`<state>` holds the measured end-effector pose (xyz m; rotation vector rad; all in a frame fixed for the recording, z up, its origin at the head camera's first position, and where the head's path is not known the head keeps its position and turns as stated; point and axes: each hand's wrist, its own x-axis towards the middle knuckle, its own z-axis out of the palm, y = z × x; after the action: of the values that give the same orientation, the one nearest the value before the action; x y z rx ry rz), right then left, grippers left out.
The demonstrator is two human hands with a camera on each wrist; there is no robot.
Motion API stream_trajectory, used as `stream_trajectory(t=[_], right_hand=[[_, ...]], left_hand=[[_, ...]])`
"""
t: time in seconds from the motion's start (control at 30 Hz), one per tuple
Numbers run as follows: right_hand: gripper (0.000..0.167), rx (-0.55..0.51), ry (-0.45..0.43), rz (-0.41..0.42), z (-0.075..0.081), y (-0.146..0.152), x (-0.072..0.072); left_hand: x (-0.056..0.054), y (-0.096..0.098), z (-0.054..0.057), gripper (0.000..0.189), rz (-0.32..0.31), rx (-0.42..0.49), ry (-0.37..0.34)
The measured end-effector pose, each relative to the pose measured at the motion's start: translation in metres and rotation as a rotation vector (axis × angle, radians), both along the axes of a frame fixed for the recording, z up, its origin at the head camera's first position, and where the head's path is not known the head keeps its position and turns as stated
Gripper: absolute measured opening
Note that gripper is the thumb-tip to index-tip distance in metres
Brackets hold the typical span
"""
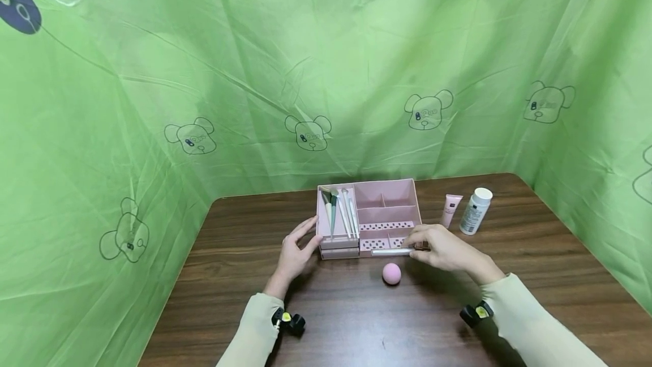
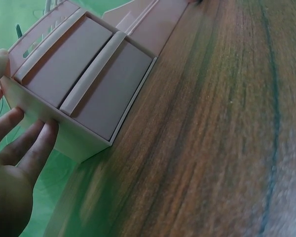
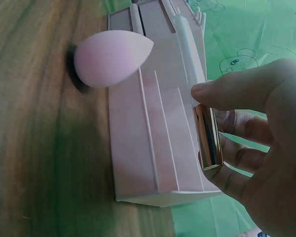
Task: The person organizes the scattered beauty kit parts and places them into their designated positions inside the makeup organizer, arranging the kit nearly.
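A pink cosmetics organizer (image 1: 338, 252) stands on the table, with several makeup brushes (image 1: 340, 212) lying in its left top section. My left hand (image 1: 294, 250) rests against the organizer's left side. In the left wrist view its fingertips (image 2: 50, 129) touch the side panel beside two shut drawers (image 2: 111, 89). My right hand (image 1: 443, 247) pinches a slim cosmetic tube (image 1: 390, 252), pale with a shiny gold end (image 3: 208, 140), held sideways at the front right of the organizer. A pink makeup sponge (image 1: 391, 273) sits on the table just in front.
To the right of the organizer stand a small pink squeeze tube (image 1: 450, 209) and a white bottle (image 1: 475, 212) with a white cap. Green fabric (image 1: 356, 72) hangs behind and beside the brown wooden table (image 1: 229, 287).
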<state>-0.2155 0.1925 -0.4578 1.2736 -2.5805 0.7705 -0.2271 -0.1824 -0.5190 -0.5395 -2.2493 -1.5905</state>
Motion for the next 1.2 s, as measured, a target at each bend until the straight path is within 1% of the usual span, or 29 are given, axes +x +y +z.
stream_trajectory(t=[0.03,0.07,0.1,0.27,0.3,0.33,0.5,0.57,0.7,0.87,1.07,1.2], right_hand=[[0.022,0.006,0.011,-0.006,0.001,0.000,-0.001],[0.022,0.010,0.013,-0.013,0.002,0.000,-0.002],[0.022,0.013,0.012,-0.017,0.003,0.000,-0.004],[0.026,0.022,-0.002,-0.049,0.008,-0.001,-0.009],[0.026,0.017,0.002,-0.051,0.009,-0.001,-0.010],[0.026,0.016,0.008,-0.055,0.010,-0.002,-0.011],[0.025,-0.014,0.006,-0.067,0.011,-0.002,-0.017],[0.025,-0.022,0.001,-0.078,0.011,-0.002,-0.019],[0.024,-0.017,0.001,-0.109,0.012,-0.003,-0.024],[0.024,-0.009,-0.035,-0.145,0.013,-0.005,-0.028],[0.025,-0.022,-0.067,-0.183,0.012,-0.007,-0.032],[0.024,-0.031,-0.060,-0.200,0.008,-0.010,-0.036]], left_hand=[[0.000,0.000,0.000,0.047,-0.002,0.001,0.010],[0.002,0.001,0.005,0.047,-0.005,-0.001,0.006],[0.003,0.001,0.005,0.047,-0.002,-0.006,0.004],[0.016,0.006,0.029,0.045,-0.009,-0.024,0.010],[0.016,0.006,0.030,0.045,-0.012,-0.023,0.022],[0.018,0.007,0.034,0.045,-0.021,-0.020,0.030],[0.018,0.007,0.035,0.044,-0.033,-0.020,0.047],[0.018,0.007,0.035,0.045,-0.032,-0.020,0.044],[0.016,0.006,0.033,0.045,-0.055,0.006,0.032],[0.015,0.005,0.032,0.045,-0.078,0.031,0.019],[0.016,0.005,0.031,0.046,-0.082,0.045,-0.002],[0.016,0.006,0.031,0.045,-0.071,0.035,0.001]])
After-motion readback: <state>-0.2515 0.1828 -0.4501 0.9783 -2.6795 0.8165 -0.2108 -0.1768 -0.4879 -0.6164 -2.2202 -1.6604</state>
